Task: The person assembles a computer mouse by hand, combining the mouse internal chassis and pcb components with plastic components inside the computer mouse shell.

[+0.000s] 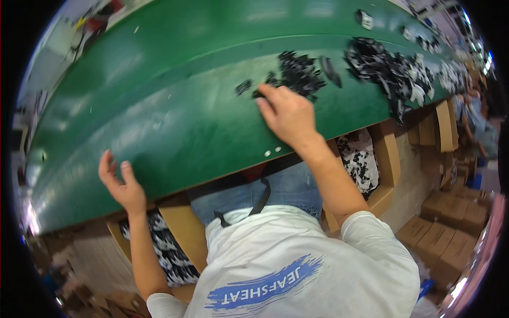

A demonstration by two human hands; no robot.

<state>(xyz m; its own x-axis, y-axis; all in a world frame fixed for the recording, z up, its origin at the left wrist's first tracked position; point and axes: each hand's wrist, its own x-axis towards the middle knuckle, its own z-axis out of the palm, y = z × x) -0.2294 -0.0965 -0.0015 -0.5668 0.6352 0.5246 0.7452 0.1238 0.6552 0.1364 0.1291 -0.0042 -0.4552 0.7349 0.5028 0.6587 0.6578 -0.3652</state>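
Observation:
My right hand (290,114) reaches over the green table to the near left edge of a pile of small black pieces (301,74). Its thumb and forefinger are apart, with dark pieces right at their tips; whether they touch one is hard to tell. One black piece (244,87) lies separately, left of the fingertips. A longer, curved black piece (331,71) rests just right of the pile. Over the table's near edge at the left, my left hand (122,184) is open and holds nothing, fingers and thumb spread.
The green table (159,122) has a raised ridge along it. Two small white bits (272,152) lie near its front edge. Larger heaps of black pieces (379,66) and white pieces (419,79) are to the right. Filled cartons (386,159) flank me below. Brown boxes (440,244) are stacked at right.

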